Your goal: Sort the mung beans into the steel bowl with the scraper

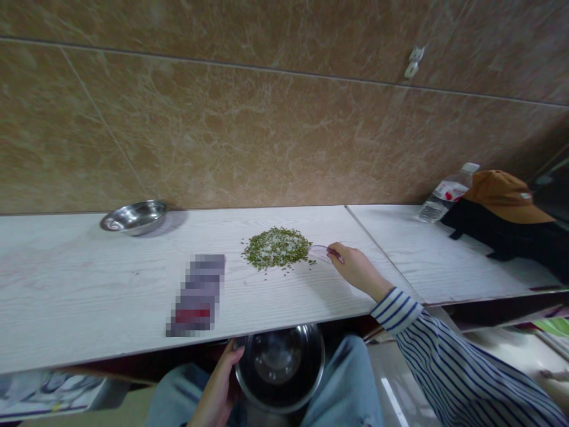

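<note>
A low pile of small green beans mixed with white grains (278, 248) lies on the white wood-grain table (111, 308), with loose bits scattered round it. My right hand (358, 270) pinches the handle of a see-through plastic spoon (320, 251) from the right side; its far end meets the pile's right edge. Below the table's front edge, between my knees, is a deep steel bowl (280, 400), tilted with its mouth towards me. My left hand (224, 379) grips this bowl's left rim, thumb on top. No beans can be made out in its dark inside.
A shallow steel bowl (136, 219) stands at the back left by the tiled wall. A blurred-out flat thing (198, 293) lies left of the pile. At the right are a tilted water bottle (447, 193), a brown cap (504, 196) and a black bag (524, 243).
</note>
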Tool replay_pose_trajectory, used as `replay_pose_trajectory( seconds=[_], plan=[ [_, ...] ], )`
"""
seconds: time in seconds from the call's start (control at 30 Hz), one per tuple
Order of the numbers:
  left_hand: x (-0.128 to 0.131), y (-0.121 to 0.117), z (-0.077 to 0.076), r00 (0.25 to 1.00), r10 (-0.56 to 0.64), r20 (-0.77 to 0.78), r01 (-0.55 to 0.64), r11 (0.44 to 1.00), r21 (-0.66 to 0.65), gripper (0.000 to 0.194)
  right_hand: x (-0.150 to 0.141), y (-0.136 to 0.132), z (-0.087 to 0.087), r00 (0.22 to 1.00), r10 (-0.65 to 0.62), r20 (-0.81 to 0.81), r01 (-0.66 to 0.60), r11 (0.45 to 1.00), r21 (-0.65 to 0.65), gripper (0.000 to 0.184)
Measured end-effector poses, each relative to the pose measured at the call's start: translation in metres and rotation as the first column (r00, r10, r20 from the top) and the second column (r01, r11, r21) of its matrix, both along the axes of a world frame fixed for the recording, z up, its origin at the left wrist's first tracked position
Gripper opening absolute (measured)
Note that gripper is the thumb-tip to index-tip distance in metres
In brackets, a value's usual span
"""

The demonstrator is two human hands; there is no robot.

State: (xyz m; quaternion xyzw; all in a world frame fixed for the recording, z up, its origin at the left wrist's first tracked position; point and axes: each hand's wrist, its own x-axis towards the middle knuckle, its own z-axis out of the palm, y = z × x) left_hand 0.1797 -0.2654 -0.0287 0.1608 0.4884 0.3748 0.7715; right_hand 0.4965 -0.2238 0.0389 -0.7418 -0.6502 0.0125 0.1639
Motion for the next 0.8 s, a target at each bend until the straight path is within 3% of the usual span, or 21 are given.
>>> replay_pose_trajectory(
  seconds=[0.47, 0.63, 0.8],
  plan=[
    [-0.006, -0.007, 0.001, 1.000, 0.003, 0.003, -0.003, 1.000, -0.020, 0.047, -0.008, -0.007, 0.000, 1.000, 0.026, -0.005, -0.026, 1.000, 0.005, 0.022],
    [-0.006, -0.007, -0.003, 0.997, 0.026, 0.067, -0.027, 0.999, 0.021, 0.045, -0.014, -0.009, -0.002, 0.997, 0.067, -0.023, -0.067, 0.998, 0.009, 0.023],
    [-0.009, -0.009, -0.004, 0.997, 0.040, 0.071, -0.041, 0.999, 0.002, 0.047, -0.014, -0.008, 0.000, 1.000, 0.031, -0.004, -0.031, 0.999, 0.010, 0.023]
  ],
)
